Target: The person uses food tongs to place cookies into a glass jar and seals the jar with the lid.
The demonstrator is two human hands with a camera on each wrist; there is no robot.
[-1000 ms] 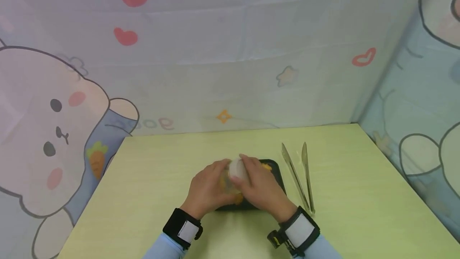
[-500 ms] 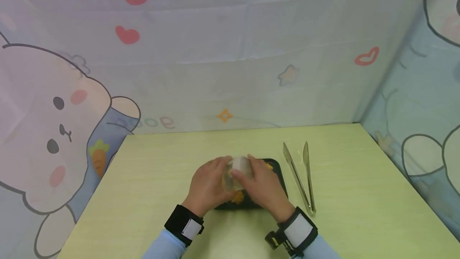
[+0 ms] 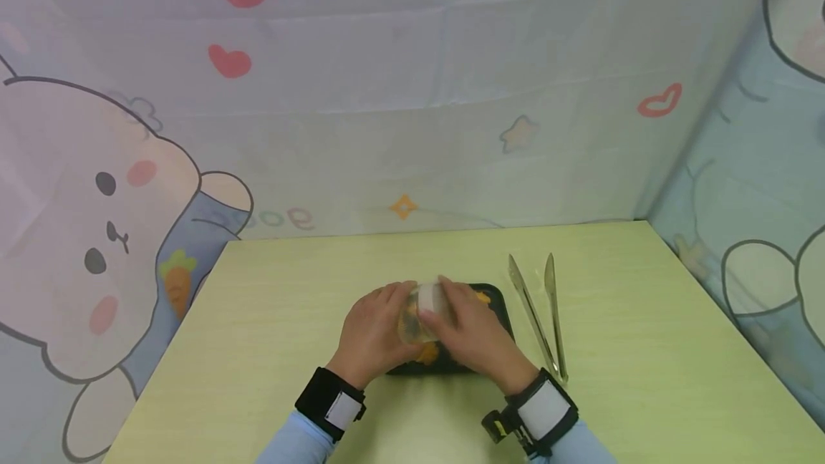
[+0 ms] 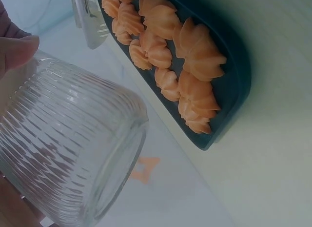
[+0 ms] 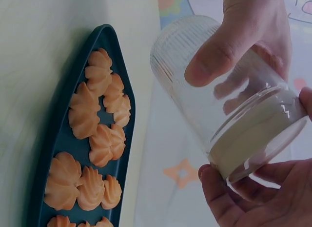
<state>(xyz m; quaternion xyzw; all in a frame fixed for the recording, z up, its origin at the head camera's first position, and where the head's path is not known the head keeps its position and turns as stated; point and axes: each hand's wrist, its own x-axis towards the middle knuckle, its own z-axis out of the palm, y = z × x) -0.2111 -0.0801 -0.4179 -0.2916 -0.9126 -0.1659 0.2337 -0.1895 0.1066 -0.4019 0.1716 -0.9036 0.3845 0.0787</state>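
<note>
Head view: left hand and right hand grip 1 jar.

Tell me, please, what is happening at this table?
A person is holding a clear ribbed glass jar up in the air, tilted, with both hands. The left hand grips its body, while the right hand grips the pale end, apparently the lid. No cookies show inside the jar; swirled cookies lie on a dark tray. Metal tongs rest on the table, right of the tray.
</note>
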